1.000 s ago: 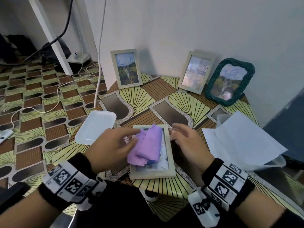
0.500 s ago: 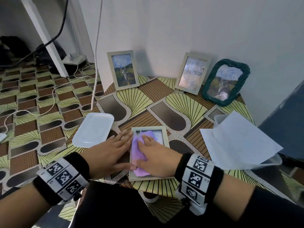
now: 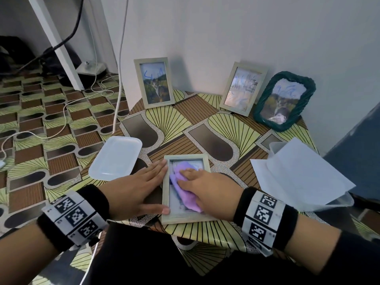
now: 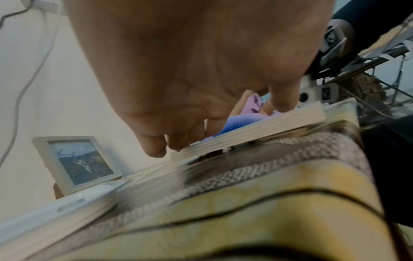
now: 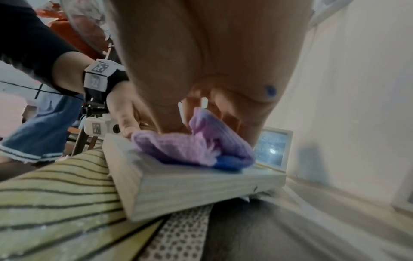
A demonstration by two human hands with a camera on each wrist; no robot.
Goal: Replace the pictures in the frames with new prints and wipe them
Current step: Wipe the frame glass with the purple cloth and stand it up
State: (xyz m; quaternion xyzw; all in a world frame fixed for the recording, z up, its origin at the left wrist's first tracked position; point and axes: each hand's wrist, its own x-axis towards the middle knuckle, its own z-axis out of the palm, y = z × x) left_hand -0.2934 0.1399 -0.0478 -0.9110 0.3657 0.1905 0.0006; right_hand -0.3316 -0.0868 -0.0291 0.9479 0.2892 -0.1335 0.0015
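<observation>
We count four frames on the tabletop (image 3: 205,124). One flat frame (image 3: 186,218) lies face up at the near edge. Three stand against the wall: a left frame (image 3: 154,82), a middle frame (image 3: 242,88) and a green frame (image 3: 284,100). All three standing frames show blue scribbles on the glass.

We count one cloth (image 3: 186,189), purple, lying on the glass of the flat frame. Our right hand (image 3: 207,192) presses it down with flat, extended fingers (image 3: 188,172); they are not curled around it. Our left hand (image 3: 135,191) lies open, fingers straight, along the left rail of the flat frame, with the thumb tip touching its near left corner.

We count one white lid (image 3: 116,161) left of the flat frame, and one tub (image 3: 341,199) at the right with a paper sheet (image 3: 298,173) lying over it.
</observation>
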